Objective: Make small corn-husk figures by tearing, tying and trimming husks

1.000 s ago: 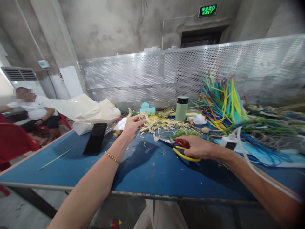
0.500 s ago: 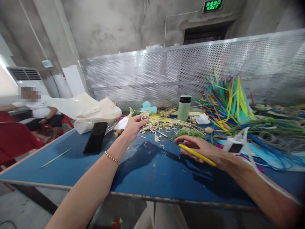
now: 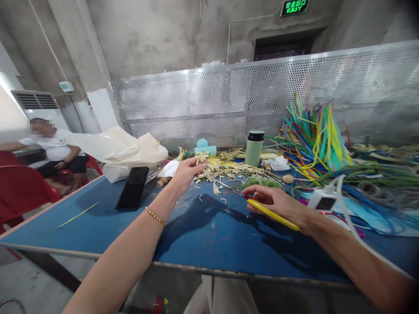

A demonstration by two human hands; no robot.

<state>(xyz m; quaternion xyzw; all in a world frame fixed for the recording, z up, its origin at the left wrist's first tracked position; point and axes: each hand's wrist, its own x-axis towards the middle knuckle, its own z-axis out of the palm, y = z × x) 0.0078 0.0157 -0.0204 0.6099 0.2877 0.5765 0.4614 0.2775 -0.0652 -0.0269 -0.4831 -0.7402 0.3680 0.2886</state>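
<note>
My left hand (image 3: 186, 173) reaches over the far part of the blue table, thumb and fingers pinched on a pale, dry husk-like piece (image 3: 202, 159). Wrapped in the fingers of my right hand (image 3: 271, 199) is a yellow-handled tool (image 3: 273, 214) with a long, thin metal end, pointing toward the left hand. Whether it is scissors or pliers I cannot make out. Its tip lies close to a heap of pale dry scraps (image 3: 229, 172), apart from my left fingertips. Small loose scraps (image 3: 216, 188) lie on the table between my hands.
A black phone (image 3: 132, 187) and a crumpled cream bag (image 3: 131, 148) lie left. Behind my right hand stands a green flask (image 3: 254, 149). Coloured strips (image 3: 321, 139), green cords (image 3: 369, 172) and a white charger with cable (image 3: 322, 199) crowd the right. A perforated metal panel (image 3: 196, 104) closes the back.
The whole view has shifted slightly. Both hands keep their grip and stay almost in the same place.
</note>
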